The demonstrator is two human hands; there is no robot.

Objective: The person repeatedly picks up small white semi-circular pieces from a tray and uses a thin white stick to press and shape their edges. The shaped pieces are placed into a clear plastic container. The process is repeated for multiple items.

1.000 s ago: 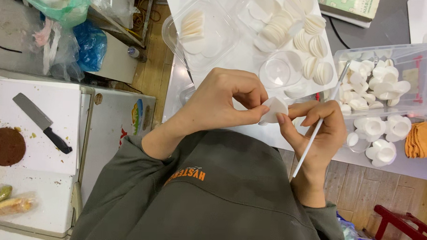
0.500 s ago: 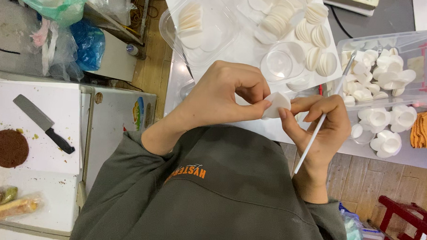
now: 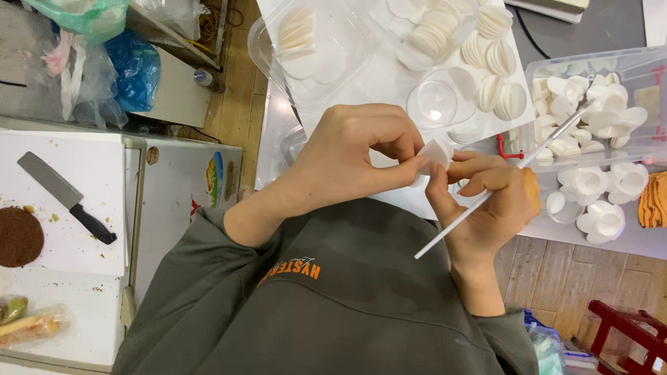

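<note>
My left hand (image 3: 349, 157) pinches a small white folded disc (image 3: 435, 152) between thumb and fingers, above my grey sweatshirt. My right hand (image 3: 488, 208) meets it from the right, its fingertips touching the same disc. In that hand is a thin white stick (image 3: 481, 202) held slantwise, its upper end pointing at a clear bin (image 3: 666, 66) of white cup-shaped pieces. An orange patch shows at the back of my right hand.
Clear plastic trays (image 3: 275, 56) with stacks of white round discs lie beyond my hands, along with an empty clear cup (image 3: 434, 104). Orange cloth (image 3: 666, 199) lies at the right. Left: a knife (image 3: 65, 197) on a white board, a brown round patch (image 3: 9, 236), plastic bags. A red stool (image 3: 638, 342) stands bottom right.
Both hands have drifted slightly upward together and the white disc has been turned a little between the fingers. The grips are unchanged.
</note>
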